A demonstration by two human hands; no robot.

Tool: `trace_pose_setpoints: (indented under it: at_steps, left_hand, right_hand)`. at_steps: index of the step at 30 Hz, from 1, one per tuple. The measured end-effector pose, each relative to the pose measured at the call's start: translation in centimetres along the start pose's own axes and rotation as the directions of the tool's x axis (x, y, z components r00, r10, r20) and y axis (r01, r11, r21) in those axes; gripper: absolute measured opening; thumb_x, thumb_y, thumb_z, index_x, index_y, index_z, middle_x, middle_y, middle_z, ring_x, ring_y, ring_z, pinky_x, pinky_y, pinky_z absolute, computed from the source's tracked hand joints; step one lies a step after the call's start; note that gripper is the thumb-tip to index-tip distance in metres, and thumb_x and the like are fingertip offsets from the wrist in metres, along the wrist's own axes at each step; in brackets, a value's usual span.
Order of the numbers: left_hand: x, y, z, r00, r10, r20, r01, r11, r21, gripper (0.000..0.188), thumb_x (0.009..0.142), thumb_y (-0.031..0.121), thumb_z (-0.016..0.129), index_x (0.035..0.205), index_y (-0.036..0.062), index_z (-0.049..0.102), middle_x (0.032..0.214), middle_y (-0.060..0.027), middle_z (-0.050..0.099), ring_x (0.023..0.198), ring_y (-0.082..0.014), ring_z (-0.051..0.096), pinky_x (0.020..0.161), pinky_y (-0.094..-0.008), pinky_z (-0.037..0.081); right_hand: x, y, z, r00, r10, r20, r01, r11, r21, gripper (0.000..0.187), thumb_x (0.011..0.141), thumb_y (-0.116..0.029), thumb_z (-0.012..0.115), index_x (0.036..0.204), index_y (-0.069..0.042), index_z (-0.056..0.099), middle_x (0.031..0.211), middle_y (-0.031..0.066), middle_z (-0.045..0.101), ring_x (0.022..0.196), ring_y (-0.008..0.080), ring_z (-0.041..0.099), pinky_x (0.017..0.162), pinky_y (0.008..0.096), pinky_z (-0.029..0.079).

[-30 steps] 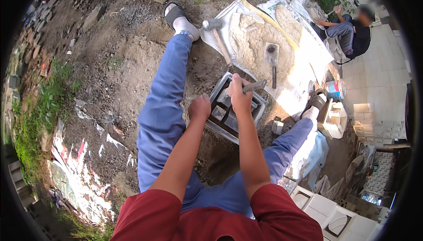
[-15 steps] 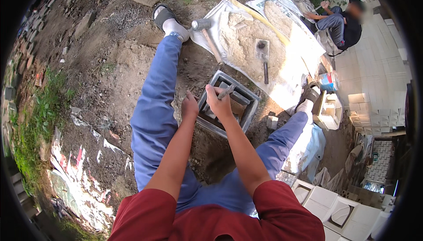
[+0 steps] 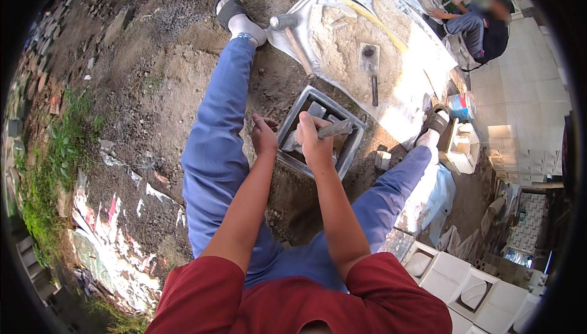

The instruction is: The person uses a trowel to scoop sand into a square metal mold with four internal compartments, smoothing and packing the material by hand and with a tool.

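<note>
On the dirt between my legs stands a grey rectangular mould box with grey inner pieces in it. Over its middle, my right hand is closed around a short, grey, stick-like tool; its end sticks out to the right, and its exact kind is unclear. Just outside the left rim is my left hand, its fingers loosely apart and nothing seen in it. The inside of the box is partly covered by my right hand and forearm.
Beyond the box lie a mallet and a sheet heaped with pale sand, a trowel resting on it. A small block and a white block lie right. Another person squats at far right.
My right hand has shifted slightly right and down, and the tool now lies flatter, pointing right. My left hand has lifted a little. The whole view has moved slightly.
</note>
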State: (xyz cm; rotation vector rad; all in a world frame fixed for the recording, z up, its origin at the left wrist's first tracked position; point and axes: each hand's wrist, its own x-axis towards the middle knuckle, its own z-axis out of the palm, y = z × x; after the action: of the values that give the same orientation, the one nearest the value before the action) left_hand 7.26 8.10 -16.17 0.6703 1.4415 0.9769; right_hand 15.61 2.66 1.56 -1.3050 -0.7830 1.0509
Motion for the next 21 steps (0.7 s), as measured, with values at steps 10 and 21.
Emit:
trace_pose_setpoints:
  at_steps: [10,21]
  left_hand:
    - [-0.1,0.2,0.0,0.998,0.06,-0.026,-0.061,0.995,-0.075,0.079,0.108,0.057,0.019,0.078,0.0019,0.066,0.08,-0.011,0.074,0.074,-0.0234,0.07,0.075,-0.0366,0.053]
    - [-0.8,0.6,0.7,0.999,0.033,0.01,-0.032,0.993,-0.11,0.078,0.107,0.06,0.016,0.083,0.0021,0.062,0.083,-0.0126,0.073,0.076,-0.0236,0.068,0.078,-0.0358,0.054]
  right_hand:
    - [-0.8,2.7,0.9,0.995,-0.075,-0.072,0.076,0.997,0.021,0.051,0.105,-0.027,0.056,0.06,-0.01,0.041,0.058,-0.0054,0.039,0.052,0.0063,0.031,0.049,0.0295,0.023]
    - [1.1,3.9,-0.5,0.997,-0.037,-0.068,0.035,0.999,-0.039,0.052,0.106,-0.028,0.057,0.06,-0.012,0.038,0.058,-0.0063,0.04,0.05,0.0047,0.034,0.047,0.0277,0.025]
